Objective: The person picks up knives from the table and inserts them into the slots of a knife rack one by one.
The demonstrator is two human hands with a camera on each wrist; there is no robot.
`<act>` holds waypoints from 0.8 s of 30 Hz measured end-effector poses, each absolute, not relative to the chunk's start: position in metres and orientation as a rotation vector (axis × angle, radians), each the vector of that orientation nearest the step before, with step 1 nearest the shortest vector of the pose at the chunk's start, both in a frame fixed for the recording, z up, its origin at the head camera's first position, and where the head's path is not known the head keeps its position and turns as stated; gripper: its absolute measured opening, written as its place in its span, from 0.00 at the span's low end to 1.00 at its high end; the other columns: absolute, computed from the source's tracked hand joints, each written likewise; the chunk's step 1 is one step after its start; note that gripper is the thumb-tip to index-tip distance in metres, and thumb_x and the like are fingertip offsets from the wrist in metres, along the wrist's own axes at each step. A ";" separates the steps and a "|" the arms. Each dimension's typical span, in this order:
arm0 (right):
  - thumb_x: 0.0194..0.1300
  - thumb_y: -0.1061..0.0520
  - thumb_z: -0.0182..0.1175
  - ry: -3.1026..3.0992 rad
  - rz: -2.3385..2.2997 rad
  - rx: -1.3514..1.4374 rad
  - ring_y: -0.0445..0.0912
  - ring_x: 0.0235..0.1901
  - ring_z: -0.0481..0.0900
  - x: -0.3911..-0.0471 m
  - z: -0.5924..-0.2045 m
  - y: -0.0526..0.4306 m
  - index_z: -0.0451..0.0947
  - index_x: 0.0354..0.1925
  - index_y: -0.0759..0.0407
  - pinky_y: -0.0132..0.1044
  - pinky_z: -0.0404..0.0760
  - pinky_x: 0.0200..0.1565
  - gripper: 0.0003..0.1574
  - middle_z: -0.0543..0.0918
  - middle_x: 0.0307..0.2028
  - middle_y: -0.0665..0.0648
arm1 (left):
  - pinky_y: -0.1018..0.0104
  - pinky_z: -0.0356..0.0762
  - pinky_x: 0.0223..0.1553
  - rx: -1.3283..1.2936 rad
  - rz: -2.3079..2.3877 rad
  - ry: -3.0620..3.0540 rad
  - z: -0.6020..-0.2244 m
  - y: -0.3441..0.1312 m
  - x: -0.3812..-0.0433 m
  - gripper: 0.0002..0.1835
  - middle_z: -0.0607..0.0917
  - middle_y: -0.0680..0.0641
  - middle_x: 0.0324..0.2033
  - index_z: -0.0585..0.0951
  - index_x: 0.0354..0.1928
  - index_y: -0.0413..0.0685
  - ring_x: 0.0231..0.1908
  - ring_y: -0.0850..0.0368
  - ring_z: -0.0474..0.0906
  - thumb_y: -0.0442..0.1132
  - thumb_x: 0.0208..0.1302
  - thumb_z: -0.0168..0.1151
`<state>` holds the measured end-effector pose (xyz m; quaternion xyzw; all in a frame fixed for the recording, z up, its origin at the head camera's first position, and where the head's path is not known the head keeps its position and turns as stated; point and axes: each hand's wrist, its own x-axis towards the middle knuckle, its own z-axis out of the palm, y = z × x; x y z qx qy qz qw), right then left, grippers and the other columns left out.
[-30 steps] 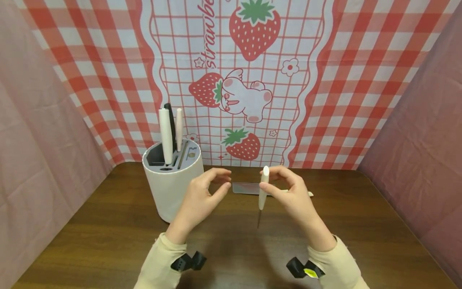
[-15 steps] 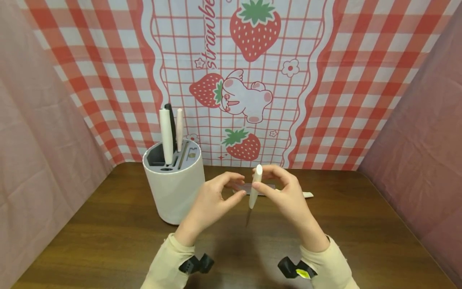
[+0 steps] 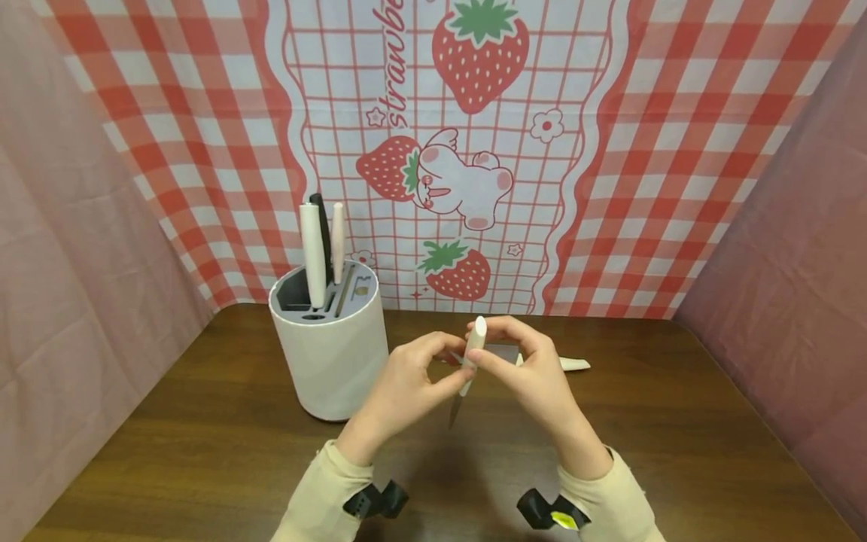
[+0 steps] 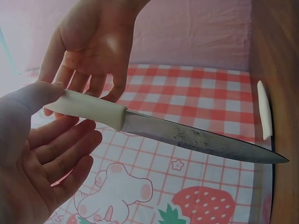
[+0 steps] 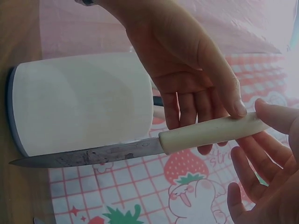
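A kitchen knife with a cream handle (image 5: 201, 134) hangs between both hands, its stained blade (image 4: 187, 137) pointing down towards the table in the head view. High on the handle, my right hand (image 3: 524, 361) pinches it between thumb and fingers. Just below, my left hand (image 3: 409, 384) has its thumb against the handle and its fingers on the other side. Behind the hands lies another white-handled knife (image 3: 576, 364) on the table, with a broad pale blade (image 3: 503, 351) partly hidden by the right hand.
A white oval knife block (image 3: 328, 361) stands left of the hands. White, black and pale pink handles (image 3: 338, 245) rise from its grey slotted top. A strawberry-print cloth (image 3: 467, 173) hangs behind the brown table (image 3: 677, 436), with pink curtains at both sides.
The right hand has brought the knife to the left, its blade tilting towards the block. My left hand has moved right, and its thumb has come onto the handle.
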<state>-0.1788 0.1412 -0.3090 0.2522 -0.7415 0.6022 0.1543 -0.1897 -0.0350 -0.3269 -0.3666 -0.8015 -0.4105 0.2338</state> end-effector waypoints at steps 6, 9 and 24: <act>0.54 0.61 0.64 -2.129 1.716 0.754 0.43 0.46 0.76 -0.179 -0.311 0.143 0.78 0.43 0.57 0.48 0.65 0.54 0.16 0.82 0.42 0.53 | 0.75 0.75 0.38 -1.005 -1.114 -2.196 -0.330 -0.034 -0.191 0.11 0.82 0.56 0.34 0.79 0.39 0.49 0.34 0.65 0.78 0.42 0.54 0.65; 0.54 0.61 0.64 -2.128 1.722 0.761 0.43 0.47 0.76 -0.180 -0.312 0.143 0.78 0.44 0.58 0.47 0.65 0.55 0.16 0.82 0.42 0.53 | 0.74 0.75 0.37 -1.003 -1.106 -2.186 -0.330 -0.034 -0.190 0.11 0.82 0.55 0.33 0.79 0.39 0.49 0.34 0.65 0.78 0.41 0.53 0.65; 0.60 0.63 0.58 -2.117 1.734 0.777 0.42 0.44 0.76 -0.183 -0.315 0.143 0.77 0.45 0.62 0.33 0.74 0.45 0.14 0.82 0.40 0.52 | 0.75 0.75 0.33 -0.980 -1.084 -2.168 -0.328 -0.042 -0.194 0.10 0.82 0.55 0.29 0.78 0.36 0.47 0.30 0.64 0.79 0.35 0.49 0.64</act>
